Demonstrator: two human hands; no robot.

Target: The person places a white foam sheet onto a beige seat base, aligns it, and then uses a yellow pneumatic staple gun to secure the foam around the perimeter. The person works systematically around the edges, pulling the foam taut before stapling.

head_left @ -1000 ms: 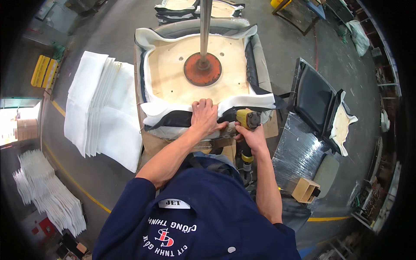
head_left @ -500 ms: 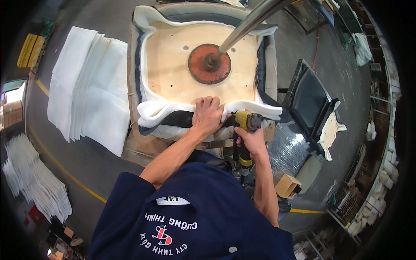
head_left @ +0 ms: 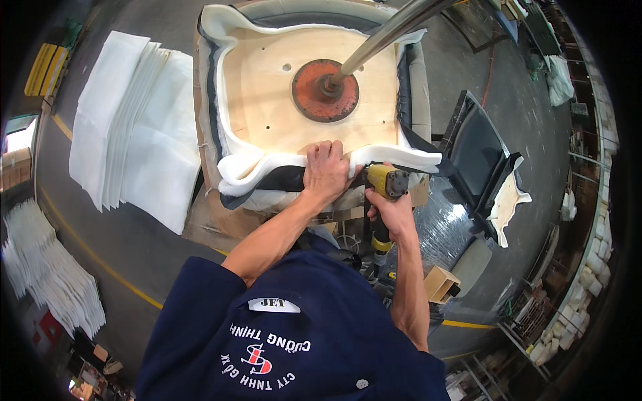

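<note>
My left hand (head_left: 326, 172) is closed over the near edge of a chair seat, its fingers pulling white foam padding (head_left: 267, 162) and black cover fabric (head_left: 283, 179) onto the pale wooden panel (head_left: 261, 83). Just right of it, my right hand (head_left: 393, 215) grips a yellow and black staple gun (head_left: 388, 180). The gun's nose sits at the padded edge beside my left fingers; its tip is hidden. A round red press plate (head_left: 314, 100) on a slanted metal rod (head_left: 394, 37) bears down on the middle of the panel.
Stacked white foam sheets (head_left: 110, 120) stand at left, with another pile (head_left: 50, 267) lower down. Right of the seat lie a black upholstered piece (head_left: 478, 160) and a small wooden box (head_left: 441, 285) on a film-covered surface (head_left: 445, 230).
The whole view has shifted slightly. Both hands keep almost the same places at the seat's near edge, with the staple gun a touch farther right.
</note>
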